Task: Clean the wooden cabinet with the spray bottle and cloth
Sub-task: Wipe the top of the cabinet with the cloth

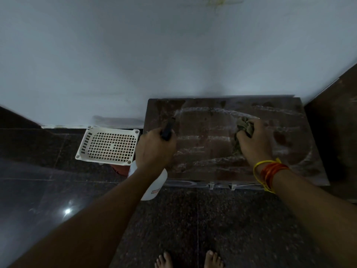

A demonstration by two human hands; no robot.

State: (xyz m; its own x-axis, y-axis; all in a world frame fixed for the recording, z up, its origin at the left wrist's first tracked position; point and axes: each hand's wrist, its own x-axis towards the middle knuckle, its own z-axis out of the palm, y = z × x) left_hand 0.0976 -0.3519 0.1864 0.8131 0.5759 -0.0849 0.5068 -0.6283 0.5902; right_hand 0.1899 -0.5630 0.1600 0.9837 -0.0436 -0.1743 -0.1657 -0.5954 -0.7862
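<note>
Fingers (243, 135) clutch cloth (244, 125) on cabinet (208, 136).

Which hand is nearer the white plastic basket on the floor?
Left. The left hand, gripping the spray bottle, is just right of the basket. The right hand, holding the cloth, is farther right, over the cabinet top.
</note>
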